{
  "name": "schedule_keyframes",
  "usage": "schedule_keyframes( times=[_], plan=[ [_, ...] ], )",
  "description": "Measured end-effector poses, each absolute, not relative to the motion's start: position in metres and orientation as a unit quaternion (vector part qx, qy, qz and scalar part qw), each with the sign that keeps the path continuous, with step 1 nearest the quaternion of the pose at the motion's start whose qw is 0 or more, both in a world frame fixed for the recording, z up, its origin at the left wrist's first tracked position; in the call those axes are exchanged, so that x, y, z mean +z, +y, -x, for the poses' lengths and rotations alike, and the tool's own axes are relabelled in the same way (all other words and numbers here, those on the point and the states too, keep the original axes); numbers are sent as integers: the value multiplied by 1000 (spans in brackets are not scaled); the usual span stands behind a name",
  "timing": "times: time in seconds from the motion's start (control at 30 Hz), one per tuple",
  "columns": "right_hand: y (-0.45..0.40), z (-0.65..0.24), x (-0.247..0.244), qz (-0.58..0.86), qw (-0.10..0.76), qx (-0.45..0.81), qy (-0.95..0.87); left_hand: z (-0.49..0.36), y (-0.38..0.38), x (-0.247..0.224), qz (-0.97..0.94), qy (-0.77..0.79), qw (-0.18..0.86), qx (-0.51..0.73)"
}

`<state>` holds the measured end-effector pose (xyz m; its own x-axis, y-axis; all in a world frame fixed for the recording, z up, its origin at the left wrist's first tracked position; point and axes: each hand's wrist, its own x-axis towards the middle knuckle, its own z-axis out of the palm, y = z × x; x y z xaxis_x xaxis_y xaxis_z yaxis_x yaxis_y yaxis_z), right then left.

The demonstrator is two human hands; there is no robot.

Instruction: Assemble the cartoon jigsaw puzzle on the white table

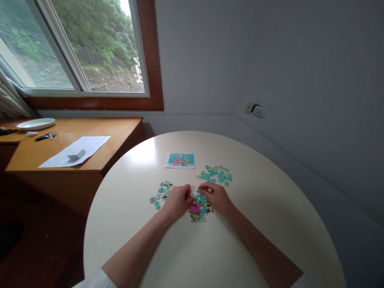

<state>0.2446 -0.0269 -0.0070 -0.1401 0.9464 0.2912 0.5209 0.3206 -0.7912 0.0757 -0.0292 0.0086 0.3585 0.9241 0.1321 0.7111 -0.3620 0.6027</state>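
Broadly, smooth grey-white walls (204,60) fill the far side and the right, meeting in a corner. Before them stands a round, glossy cream-white table (186,256), daylight glaring off its far left part. At the far left, a sliding window (99,48) in a red-brown wooden surround shows trees and a fence, with a pale curtain (10,98) at its edge. Below it is an orange-brown wooden desk (75,128).

Both bare forearms reach in from the near edge. The left hand (177,202) is loosely curled, its thumb at the puzzle's left edge and hiding some of it; the right hand (219,198) brings thumb and forefinger together at the far right edge. Whether either grips a piece cannot be told.

On the desk lie a white paper sheet (93,146), any print on it unreadable, and a white oval plate (36,123). The partly assembled cardboard puzzle (195,210) sits between the hands, showing Patrick in pink and SpongeBob in yellow. Loose turquoise puzzle pieces (222,176) spread beyond the right hand; a smaller mixed-colour group (160,194) lies just left of the left hand. Farther off lies a small printed picture card (180,161) with the same characters. A white wall socket (259,111) is smallest, at far right.
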Motion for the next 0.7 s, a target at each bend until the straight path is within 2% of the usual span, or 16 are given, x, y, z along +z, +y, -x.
schedule_keyframes(
  times=[0.7],
  plan=[
    [-26,-246,-6,541,397,249,-698,-76,-30,12,-795,519,225,219]
  ],
)
